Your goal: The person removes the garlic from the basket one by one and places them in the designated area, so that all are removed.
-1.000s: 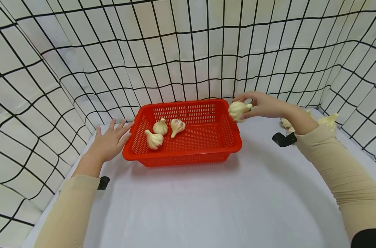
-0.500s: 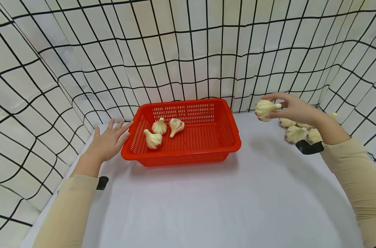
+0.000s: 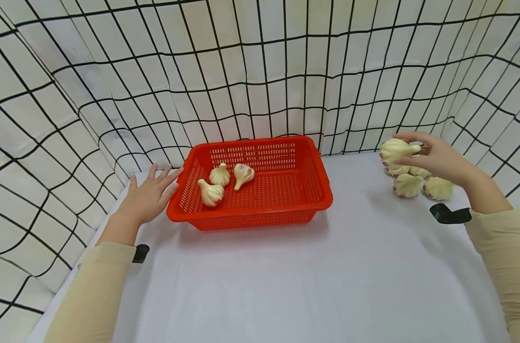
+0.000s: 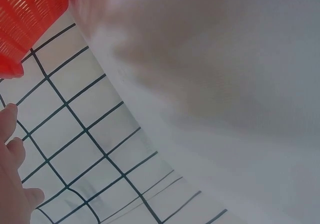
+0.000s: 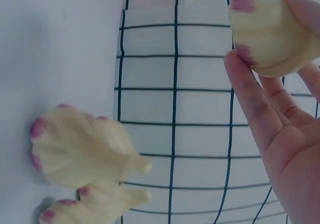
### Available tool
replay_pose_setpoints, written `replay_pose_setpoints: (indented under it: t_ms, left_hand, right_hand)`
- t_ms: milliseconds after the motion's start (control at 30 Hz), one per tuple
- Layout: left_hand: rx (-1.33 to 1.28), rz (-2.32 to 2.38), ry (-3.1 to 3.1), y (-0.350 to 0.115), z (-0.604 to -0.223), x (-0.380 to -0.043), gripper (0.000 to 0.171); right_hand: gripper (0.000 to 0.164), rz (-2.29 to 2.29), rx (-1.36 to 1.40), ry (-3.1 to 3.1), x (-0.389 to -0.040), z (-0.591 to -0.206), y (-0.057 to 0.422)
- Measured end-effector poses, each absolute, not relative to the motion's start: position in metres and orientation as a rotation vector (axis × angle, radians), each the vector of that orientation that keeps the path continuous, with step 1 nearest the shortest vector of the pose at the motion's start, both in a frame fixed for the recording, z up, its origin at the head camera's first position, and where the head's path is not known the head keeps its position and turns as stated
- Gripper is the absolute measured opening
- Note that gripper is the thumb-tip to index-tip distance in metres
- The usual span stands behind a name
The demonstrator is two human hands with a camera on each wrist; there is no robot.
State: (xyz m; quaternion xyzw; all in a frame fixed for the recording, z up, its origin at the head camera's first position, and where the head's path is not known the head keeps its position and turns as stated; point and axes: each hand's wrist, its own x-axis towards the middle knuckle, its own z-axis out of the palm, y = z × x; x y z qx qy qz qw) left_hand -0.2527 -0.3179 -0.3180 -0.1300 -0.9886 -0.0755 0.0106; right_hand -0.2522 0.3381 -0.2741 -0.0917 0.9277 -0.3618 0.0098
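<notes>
My right hand [image 3: 440, 157] pinches a pale garlic bulb [image 3: 396, 151] between thumb and fingers, held up over a cluster of garlic bulbs [image 3: 407, 185] at the table's right. In the right wrist view the held bulb shows purple patches, with the fingertips [image 5: 239, 67] against its side. My left hand [image 3: 147, 196] lies with fingers spread at the left rim of the red plastic basket [image 3: 260, 215], its fingertips right at the edge. Inside the basket, toward its left end, sit three garlic bulbs [image 3: 211, 193].
A white cloth covers the table [image 3: 260, 276]. Black wire grid [image 3: 277, 85] over white sheeting walls in the back and both sides, close behind the basket and the garlic cluster. A black wrist strap piece [image 3: 450, 214] sticks out below the right wrist.
My right hand has carried the garlic bulb rightward, from the basket's right rim to above the cluster. The left hand and the basket have stayed in place.
</notes>
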Motion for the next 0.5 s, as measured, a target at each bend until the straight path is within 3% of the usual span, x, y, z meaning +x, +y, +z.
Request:
replay_pose_setpoints:
  t_ms: [500]
  left_hand:
    - [-0.388, -0.253, -3.094, -0.316, -0.314, -0.251, 0.069]
  right_hand:
    - [0.068, -1.248, -0.015, 3.030, -0.239, -0.300, 0.394]
